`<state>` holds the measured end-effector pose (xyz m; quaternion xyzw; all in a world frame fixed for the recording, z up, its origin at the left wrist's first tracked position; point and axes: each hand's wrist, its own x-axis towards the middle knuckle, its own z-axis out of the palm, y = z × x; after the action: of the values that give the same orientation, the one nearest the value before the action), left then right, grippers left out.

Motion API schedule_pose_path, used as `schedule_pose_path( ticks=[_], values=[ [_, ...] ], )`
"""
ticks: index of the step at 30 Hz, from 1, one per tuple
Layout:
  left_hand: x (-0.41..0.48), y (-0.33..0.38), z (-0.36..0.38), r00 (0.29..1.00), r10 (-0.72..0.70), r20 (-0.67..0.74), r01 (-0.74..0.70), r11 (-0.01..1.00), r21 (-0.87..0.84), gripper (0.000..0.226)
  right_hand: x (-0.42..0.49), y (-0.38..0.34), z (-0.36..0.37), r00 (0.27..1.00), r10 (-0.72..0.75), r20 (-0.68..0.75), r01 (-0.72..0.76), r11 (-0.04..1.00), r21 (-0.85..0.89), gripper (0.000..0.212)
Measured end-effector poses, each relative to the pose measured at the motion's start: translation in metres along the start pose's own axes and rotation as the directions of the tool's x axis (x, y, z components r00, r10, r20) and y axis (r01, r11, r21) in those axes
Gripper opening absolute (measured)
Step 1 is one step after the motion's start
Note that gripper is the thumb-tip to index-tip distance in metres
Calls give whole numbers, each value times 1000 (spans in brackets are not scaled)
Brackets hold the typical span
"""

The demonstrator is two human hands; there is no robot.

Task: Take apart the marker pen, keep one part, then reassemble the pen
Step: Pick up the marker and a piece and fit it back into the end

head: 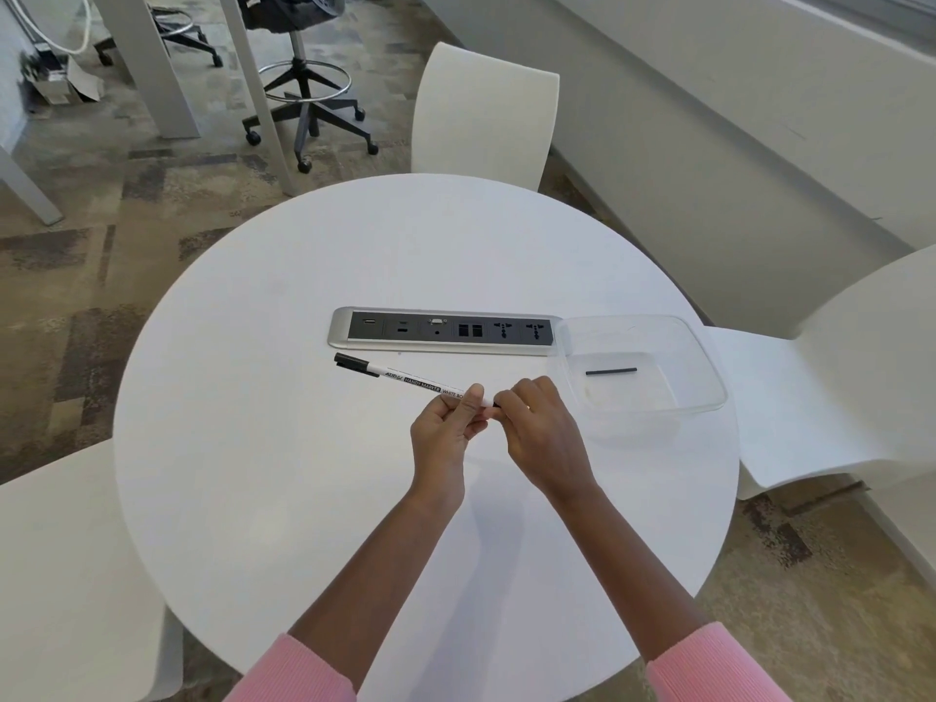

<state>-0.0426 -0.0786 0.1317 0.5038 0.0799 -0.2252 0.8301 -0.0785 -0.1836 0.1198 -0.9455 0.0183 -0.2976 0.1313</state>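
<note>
A white marker pen [405, 377] with a black cap at its far left end is held above the round white table [283, 448]. My left hand [445, 428] grips the barrel near its right end, thumb up along it. My right hand [537, 428] pinches the small black end piece at the pen's right tip. A thin black rod [611, 371], a pen part, lies inside the clear plastic container [709, 377] to the right of my hands.
A silver and black socket panel [445, 330] is set into the table just beyond the pen. White chairs stand at the far side [486, 114], right [835, 387] and near left [66, 575]. A black office chair [304, 93] stands on the carpet behind.
</note>
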Motion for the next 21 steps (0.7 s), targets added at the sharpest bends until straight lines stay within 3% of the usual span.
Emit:
schedule_pose_path(
  ticks=[5, 10, 16, 21],
  values=[
    [0, 0, -2, 1000, 4, 3, -4, 1000, 19, 19, -2, -7, -3, 994, 104, 41, -110, 975, 194, 31],
    [3, 0, -4, 1000, 26, 13, -27, 997, 69, 24, -4, -15, -9, 923, 319, 216, -379, 848, 371, 32],
    [1, -2, -5, 998, 64, 9, -65, 985, 160, 25, -5, -19, -16, 777, 479, 409, -628, 543, 557, 32],
    [-1, -4, -7, 999, 50, 1, -49, 976, 210, 26, -5, -16, -17, 642, 475, 602, -755, 260, 601, 40]
  ],
)
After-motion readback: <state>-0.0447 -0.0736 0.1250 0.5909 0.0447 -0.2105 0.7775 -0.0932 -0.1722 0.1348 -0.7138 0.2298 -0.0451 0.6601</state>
